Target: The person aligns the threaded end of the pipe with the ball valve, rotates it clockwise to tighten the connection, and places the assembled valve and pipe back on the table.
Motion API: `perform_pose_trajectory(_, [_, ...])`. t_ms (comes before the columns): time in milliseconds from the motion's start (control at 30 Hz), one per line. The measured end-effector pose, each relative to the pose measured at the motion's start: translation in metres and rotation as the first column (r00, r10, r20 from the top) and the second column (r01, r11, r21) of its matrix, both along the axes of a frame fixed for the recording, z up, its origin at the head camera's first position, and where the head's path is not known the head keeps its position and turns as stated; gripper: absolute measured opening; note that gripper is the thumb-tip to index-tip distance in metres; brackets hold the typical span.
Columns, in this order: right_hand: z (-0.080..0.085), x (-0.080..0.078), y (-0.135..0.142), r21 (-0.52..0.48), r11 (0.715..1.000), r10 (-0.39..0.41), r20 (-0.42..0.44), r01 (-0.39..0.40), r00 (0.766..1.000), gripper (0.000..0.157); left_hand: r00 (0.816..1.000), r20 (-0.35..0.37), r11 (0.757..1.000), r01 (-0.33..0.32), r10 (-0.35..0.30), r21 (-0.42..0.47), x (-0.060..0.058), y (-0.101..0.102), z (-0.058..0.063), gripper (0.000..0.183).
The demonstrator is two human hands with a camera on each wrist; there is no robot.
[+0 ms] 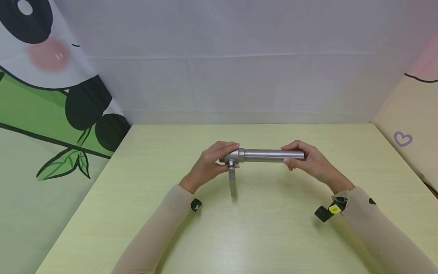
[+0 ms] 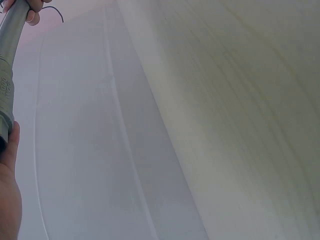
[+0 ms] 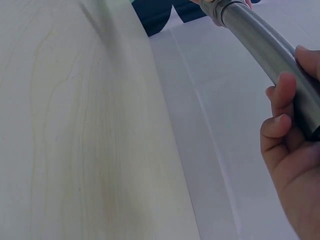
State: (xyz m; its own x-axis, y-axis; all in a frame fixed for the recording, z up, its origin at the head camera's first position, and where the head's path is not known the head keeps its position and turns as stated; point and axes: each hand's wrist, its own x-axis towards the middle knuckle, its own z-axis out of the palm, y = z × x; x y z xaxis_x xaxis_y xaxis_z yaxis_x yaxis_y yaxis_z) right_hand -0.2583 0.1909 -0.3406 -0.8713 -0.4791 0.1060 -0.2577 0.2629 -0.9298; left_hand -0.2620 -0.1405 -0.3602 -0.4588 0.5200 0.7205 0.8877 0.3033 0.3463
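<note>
A metal ball valve (image 1: 233,156) with a flat lever handle (image 1: 232,184) is joined at its collar to a straight steel pipe (image 1: 267,155). My left hand (image 1: 210,161) grips the valve body, thumb below and fingers over the top. At the other end, my right hand (image 1: 309,160) holds the pipe between thumb and fingers. The pipe lies level across the head view, with the lever pointing toward me. In the right wrist view, fingers (image 3: 284,95) curl round the pipe's open end. Raised lettering shows on the valve body (image 2: 6,87) in the left wrist view.
The pale wooden table (image 1: 239,236) spreads beneath both hands. A plain light cloth (image 1: 239,83) hangs behind its far edge. Printed cloth panels with cartoon figures flank the left and right. Small black camera mounts (image 1: 323,214) sit at the wrists.
</note>
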Motion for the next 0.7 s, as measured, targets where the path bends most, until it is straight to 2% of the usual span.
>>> perform_pose_trajectory(367, [0.005, 0.001, -0.004, 0.062, 0.998, -0.030, 0.007, 0.030, 1.000, 0.021, 1.000, -0.006, 1.000, -0.002, 0.002, 0.006, 0.001, -0.002, 0.001, 0.059])
perform_pose_trajectory(700, [0.008, 0.000, -0.011, 0.001, 0.999, -0.033, 0.025, 0.033, 0.999, 0.011, 1.000, -0.015, 1.000, 0.002, -0.002, 0.004, 0.001, -0.004, 0.004, 0.060])
